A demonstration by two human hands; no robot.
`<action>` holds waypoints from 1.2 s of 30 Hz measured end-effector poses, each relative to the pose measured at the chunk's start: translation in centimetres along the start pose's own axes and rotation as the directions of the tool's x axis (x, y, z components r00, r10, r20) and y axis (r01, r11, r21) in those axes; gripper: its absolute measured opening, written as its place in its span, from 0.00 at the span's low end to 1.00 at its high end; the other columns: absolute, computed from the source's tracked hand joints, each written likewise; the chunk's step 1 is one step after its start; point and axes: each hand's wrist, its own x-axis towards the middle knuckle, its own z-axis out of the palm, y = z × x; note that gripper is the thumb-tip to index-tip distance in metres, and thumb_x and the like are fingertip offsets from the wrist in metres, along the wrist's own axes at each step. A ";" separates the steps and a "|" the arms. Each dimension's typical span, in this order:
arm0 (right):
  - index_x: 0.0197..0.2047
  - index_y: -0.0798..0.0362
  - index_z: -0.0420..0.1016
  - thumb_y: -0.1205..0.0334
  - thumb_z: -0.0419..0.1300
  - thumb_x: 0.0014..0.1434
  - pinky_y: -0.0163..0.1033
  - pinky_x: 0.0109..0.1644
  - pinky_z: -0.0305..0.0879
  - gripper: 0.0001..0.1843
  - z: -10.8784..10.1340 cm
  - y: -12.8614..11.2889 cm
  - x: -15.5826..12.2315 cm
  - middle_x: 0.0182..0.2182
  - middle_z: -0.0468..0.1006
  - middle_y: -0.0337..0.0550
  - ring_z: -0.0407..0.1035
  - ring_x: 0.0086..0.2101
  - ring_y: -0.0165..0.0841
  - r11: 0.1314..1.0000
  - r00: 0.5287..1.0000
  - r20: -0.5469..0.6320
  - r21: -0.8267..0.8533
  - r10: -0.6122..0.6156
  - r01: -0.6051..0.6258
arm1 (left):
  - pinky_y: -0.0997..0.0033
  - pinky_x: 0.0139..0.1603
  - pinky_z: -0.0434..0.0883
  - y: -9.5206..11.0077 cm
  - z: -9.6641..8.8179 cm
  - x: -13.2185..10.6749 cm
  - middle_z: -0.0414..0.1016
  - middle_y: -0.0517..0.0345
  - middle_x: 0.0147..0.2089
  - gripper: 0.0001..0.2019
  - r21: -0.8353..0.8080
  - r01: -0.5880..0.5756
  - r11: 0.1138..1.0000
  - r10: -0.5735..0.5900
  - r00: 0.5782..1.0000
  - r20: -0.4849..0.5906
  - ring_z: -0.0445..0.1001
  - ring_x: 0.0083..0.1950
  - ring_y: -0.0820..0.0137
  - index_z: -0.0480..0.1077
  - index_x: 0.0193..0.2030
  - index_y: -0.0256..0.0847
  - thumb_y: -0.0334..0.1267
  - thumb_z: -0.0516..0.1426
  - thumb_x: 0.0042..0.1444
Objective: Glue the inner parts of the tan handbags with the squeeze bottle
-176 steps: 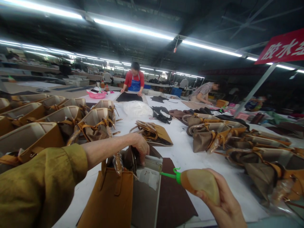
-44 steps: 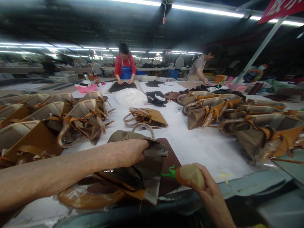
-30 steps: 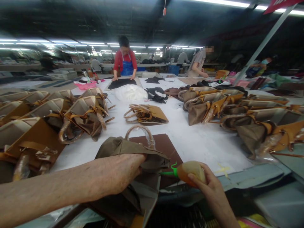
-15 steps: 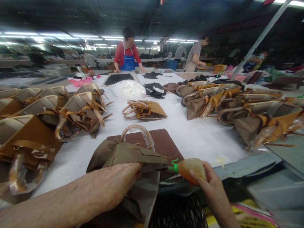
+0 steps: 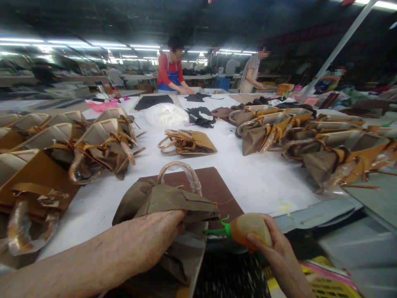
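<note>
My left hand (image 5: 159, 231) is closed on the olive-brown cloth lining (image 5: 167, 203) of a handbag in front of me and holds it raised; its fingertips are hidden under the cloth. A plastic-wrapped round handle (image 5: 180, 171) sticks up behind the lining. In my right hand (image 5: 276, 244) is a squeeze bottle (image 5: 249, 229) of amber liquid, lying nearly level. Its green nozzle (image 5: 215, 231) points left, under the lining's edge and close to the bag's stiff pale edge (image 5: 201, 252). Whether the tip touches, I cannot tell. A brown board (image 5: 214, 186) lies behind the bag.
Tan handbags (image 5: 102, 145) stand in rows at the left, with more handbags (image 5: 350, 153) at the right. One folded handbag (image 5: 198, 142) lies mid-table by a white plastic bag (image 5: 166, 114). A co-worker in a blue apron (image 5: 172, 76) stands across the table. A yellow basket (image 5: 328, 283) is low right.
The squeeze bottle has shifted slightly left and down, bringing its nozzle from the lining's edge to beneath it. My left hand has barely moved. The co-worker opposite now leans with both hands together.
</note>
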 end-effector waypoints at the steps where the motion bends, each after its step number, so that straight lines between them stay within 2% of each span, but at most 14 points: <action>1: 0.42 0.50 0.66 0.50 0.62 0.48 0.35 0.29 0.66 0.20 0.1 0.0 -0.1 0.29 0.73 0.37 0.68 0.30 0.38 1.000 1.000 -0.003 0.004 0.002 -0.002 | 0.67 0.51 0.67 0.2 -0.1 0.0 0.73 0.54 0.45 0.13 0.000 0.001 1.000 -0.001 1.000 -0.005 0.71 0.48 0.64 0.65 0.43 0.43 0.33 0.43 0.57; 5: 0.43 0.50 0.66 0.49 0.62 0.47 0.35 0.28 0.66 0.22 0.3 0.1 -0.2 0.29 0.73 0.37 0.67 0.30 0.38 1.000 1.000 0.002 0.028 0.003 -0.003 | 0.61 0.52 0.66 0.3 -0.2 0.2 0.73 0.50 0.47 0.12 0.031 0.043 0.999 -0.044 0.998 0.033 0.70 0.50 0.60 0.64 0.44 0.42 0.35 0.43 0.57; 7: 0.43 0.50 0.66 0.49 0.63 0.47 0.35 0.31 0.66 0.23 0.3 0.1 0.1 0.30 0.74 0.37 0.67 0.32 0.39 1.000 1.000 -0.006 -0.004 -0.005 0.005 | 0.60 0.51 0.67 0.2 -0.1 0.2 0.72 0.50 0.47 0.13 0.019 0.028 0.999 -0.028 0.999 0.019 0.70 0.49 0.60 0.64 0.43 0.41 0.34 0.42 0.57; 10: 0.42 0.50 0.67 0.48 0.63 0.47 0.35 0.35 0.65 0.22 0.2 0.1 0.9 0.31 0.74 0.37 0.67 0.33 0.39 0.998 0.998 -0.052 -0.042 -0.042 0.040 | 0.61 0.51 0.67 0.1 0.0 0.1 0.73 0.51 0.45 0.14 -0.023 -0.043 0.999 0.041 0.998 -0.053 0.71 0.48 0.62 0.64 0.42 0.41 0.34 0.41 0.57; 13: 0.41 0.50 0.66 0.48 0.62 0.48 0.35 0.35 0.65 0.20 0.1 0.0 1.6 0.31 0.73 0.36 0.66 0.33 0.37 0.998 0.993 -0.099 -0.040 -0.059 0.055 | 0.64 0.50 0.67 0.0 0.0 0.1 0.74 0.53 0.41 0.13 -0.016 -0.030 0.999 0.029 0.998 -0.048 0.72 0.46 0.64 0.64 0.42 0.41 0.34 0.42 0.57; 17: 0.41 0.50 0.67 0.48 0.63 0.47 0.34 0.33 0.66 0.22 0.3 0.1 2.0 0.29 0.73 0.36 0.66 0.32 0.36 1.000 0.991 -0.132 0.015 -0.012 0.014 | 0.67 0.47 0.68 -0.1 0.1 0.1 0.74 0.54 0.38 0.13 -0.017 -0.034 0.999 0.032 0.997 -0.071 0.73 0.42 0.65 0.65 0.42 0.42 0.35 0.41 0.58; 25: 0.42 0.51 0.67 0.48 0.65 0.47 0.35 0.29 0.70 0.23 0.7 0.6 2.4 0.29 0.72 0.37 0.66 0.29 0.36 0.989 0.991 -0.120 0.142 0.065 -0.048 | 0.72 0.39 0.69 -0.8 0.8 0.3 0.73 0.58 0.34 0.13 0.052 -0.046 0.998 0.050 0.995 -0.086 0.73 0.34 0.68 0.65 0.40 0.42 0.33 0.42 0.56; 29: 0.43 0.51 0.66 0.48 0.65 0.47 0.38 0.29 0.71 0.23 1.0 1.2 2.6 0.30 0.72 0.38 0.67 0.31 0.38 0.983 0.993 -0.074 0.169 0.088 -0.075 | 0.73 0.37 0.68 -0.9 1.1 0.5 0.74 0.58 0.34 0.13 0.054 -0.035 0.998 0.040 0.995 -0.096 0.73 0.34 0.68 0.65 0.41 0.41 0.34 0.41 0.58; 36: 0.45 0.51 0.66 0.48 0.64 0.48 0.39 0.31 0.71 0.25 0.3 2.1 2.0 0.32 0.74 0.39 0.68 0.32 0.39 0.975 0.991 -0.065 0.197 0.119 -0.104 | 0.74 0.39 0.69 -1.3 1.1 0.4 0.74 0.57 0.37 0.14 0.025 -0.080 0.996 0.082 0.993 -0.082 0.73 0.36 0.68 0.66 0.40 0.41 0.30 0.42 0.54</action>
